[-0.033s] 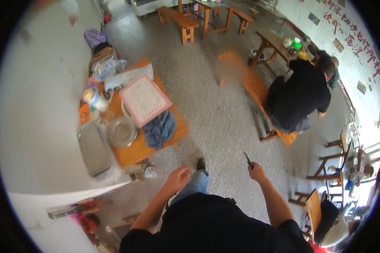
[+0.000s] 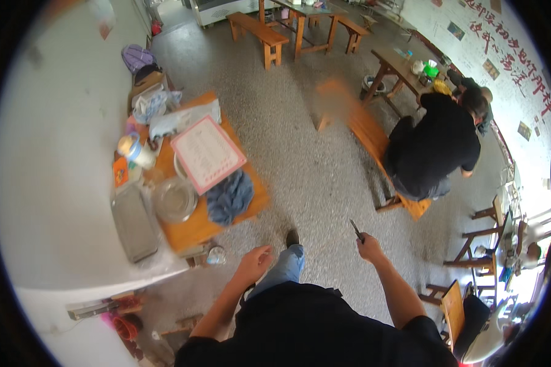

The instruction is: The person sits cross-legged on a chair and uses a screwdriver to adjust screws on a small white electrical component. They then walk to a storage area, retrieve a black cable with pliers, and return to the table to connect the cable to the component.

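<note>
Moved: left hand [image 2: 255,264], slightly lower-left in view | State: loosely curled, nothing seen held | Right hand [image 2: 369,248]: gripping slim dark tool [image 2: 358,234] above grey floor [image 2: 312,183] | Care: tip best kept forward, clear of leg [image 2: 283,267]

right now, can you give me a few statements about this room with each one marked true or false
1. The right hand holds a slim dark object. True.
2. The left hand rests on the wooden table. False: it is apart from the table, near the leg in blue jeans.
3. A crumpled blue cloth lies on the table. True.
4. The other person in black is standing. False: they sit on a wooden bench.
</note>
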{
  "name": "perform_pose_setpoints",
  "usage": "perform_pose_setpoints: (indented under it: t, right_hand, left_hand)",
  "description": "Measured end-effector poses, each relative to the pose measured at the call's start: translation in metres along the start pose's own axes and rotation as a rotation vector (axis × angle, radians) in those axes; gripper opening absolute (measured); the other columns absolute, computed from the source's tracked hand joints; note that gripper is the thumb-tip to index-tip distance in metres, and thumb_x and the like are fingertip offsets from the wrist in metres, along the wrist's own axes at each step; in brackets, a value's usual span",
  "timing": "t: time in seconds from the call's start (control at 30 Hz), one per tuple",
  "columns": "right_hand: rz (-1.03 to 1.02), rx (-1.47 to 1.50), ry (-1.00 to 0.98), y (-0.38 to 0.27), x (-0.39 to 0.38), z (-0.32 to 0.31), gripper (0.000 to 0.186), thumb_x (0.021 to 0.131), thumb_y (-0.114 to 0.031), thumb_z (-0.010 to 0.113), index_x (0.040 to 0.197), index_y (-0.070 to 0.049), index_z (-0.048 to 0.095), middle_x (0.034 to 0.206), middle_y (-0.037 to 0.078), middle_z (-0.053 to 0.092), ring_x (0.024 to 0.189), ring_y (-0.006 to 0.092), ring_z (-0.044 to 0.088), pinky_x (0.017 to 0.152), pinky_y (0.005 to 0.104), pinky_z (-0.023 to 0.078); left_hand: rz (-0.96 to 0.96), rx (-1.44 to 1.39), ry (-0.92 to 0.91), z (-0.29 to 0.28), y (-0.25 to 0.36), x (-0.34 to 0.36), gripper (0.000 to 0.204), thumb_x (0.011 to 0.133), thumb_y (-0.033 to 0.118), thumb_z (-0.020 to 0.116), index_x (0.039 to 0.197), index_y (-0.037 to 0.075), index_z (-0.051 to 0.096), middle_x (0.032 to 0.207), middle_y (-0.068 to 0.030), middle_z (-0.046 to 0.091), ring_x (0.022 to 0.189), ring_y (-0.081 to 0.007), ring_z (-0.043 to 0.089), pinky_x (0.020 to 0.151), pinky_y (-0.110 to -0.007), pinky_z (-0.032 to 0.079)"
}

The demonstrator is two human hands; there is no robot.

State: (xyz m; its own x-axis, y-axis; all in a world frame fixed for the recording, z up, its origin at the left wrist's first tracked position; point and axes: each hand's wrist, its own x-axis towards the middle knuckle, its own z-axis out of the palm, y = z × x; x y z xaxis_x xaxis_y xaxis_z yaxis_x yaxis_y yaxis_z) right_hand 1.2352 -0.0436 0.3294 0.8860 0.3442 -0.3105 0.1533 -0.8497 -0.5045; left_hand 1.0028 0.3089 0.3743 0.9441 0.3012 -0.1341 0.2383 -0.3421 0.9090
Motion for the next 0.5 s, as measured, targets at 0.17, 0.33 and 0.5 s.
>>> perform_pose_setpoints:
  t: [0.17, 0.33, 0.5]
  right_hand:
    - [0.009, -0.103, -0.171, -0.022, 0.136, -0.033, 0.032, 0.088, -0.012, 0.054, 0.118, -0.005, 0.064, 0.110, 0.028, 0.069, 0.109, 0.0461, 0.064, 0.092, 0.0505, 0.051]
    - [0.214, -0.127, -0.229, 0.040, 0.215, -0.074, 0.030, 0.088, -0.027, 0.062, 0.108, -0.006, 0.070, 0.103, 0.025, 0.071, 0.104, 0.0442, 0.066, 0.089, 0.0501, 0.053]
    - [0.244, -0.282, -0.442, 0.065, 0.349, -0.113, 0.036, 0.090, -0.021, 0.057, 0.119, -0.004, 0.067, 0.111, 0.029, 0.069, 0.114, 0.0442, 0.063, 0.100, 0.0489, 0.049]
  left_hand:
    - [-0.093, -0.001, 0.097, -0.033, 0.034, 0.139, 0.034, 0.095, 0.016, 0.068, 0.126, 0.002, 0.064, 0.110, -0.0139, 0.074, 0.092, -0.0238, 0.073, 0.080, -0.033, 0.057]
    - [0.169, -0.016, 0.352, -0.139, 0.170, 0.314, 0.030, 0.096, 0.007, 0.066, 0.125, 0.001, 0.063, 0.103, -0.0125, 0.073, 0.093, -0.0201, 0.071, 0.082, -0.033, 0.056]
    - [0.857, 0.249, 0.691, -0.248, 0.346, 0.421, 0.041, 0.091, 0.029, 0.069, 0.110, -0.007, 0.062, 0.091, -0.0164, 0.065, 0.088, -0.0274, 0.061, 0.080, -0.045, 0.048]
